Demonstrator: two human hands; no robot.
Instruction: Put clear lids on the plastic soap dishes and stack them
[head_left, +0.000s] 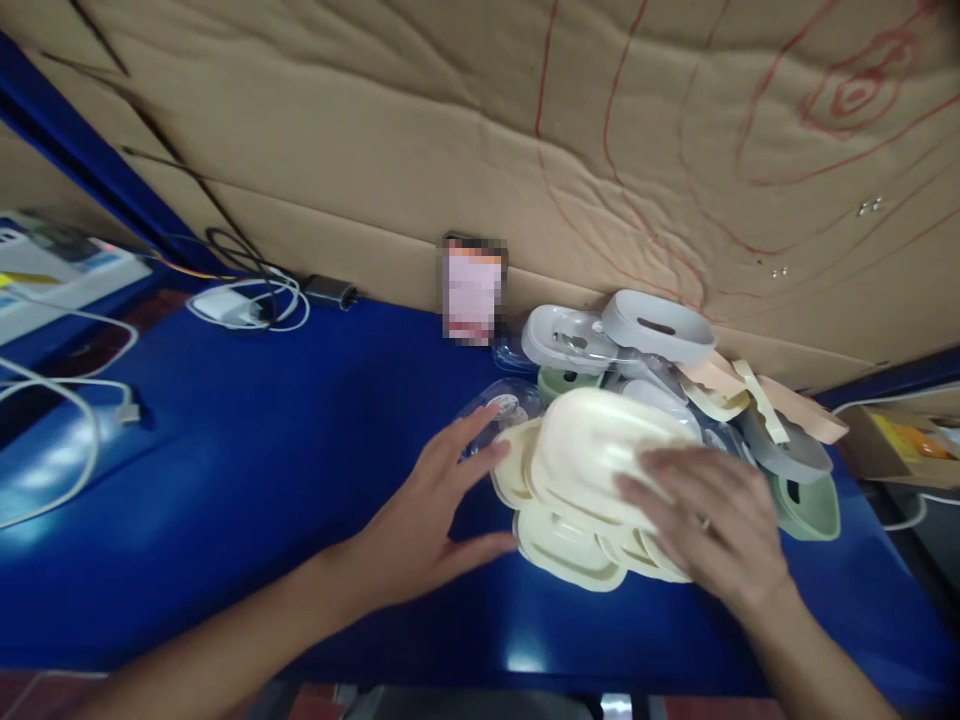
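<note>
Here, in the head view, both hands work at a heap of plastic shells on the blue table [247,480]. The left hand [431,515] lies open, fingers spread, its fingertips touching the left edge of the cream shells [592,460], thumb just beside the lowest cream tray [566,550]; its grip closes on nothing. The right hand [712,520] rests flat on top of the cream stack, fingers spread over the top shell, covering its right side; whether it grips is unclear. Behind the stack lie grey shells [645,330], a pale green piece [810,505] to the right, and clear plastic covers [502,400] to the left. A cardboard wall [450,130] closes the back. White cables [67,400] and a charger [225,305] lie well apart at the left.
</note>
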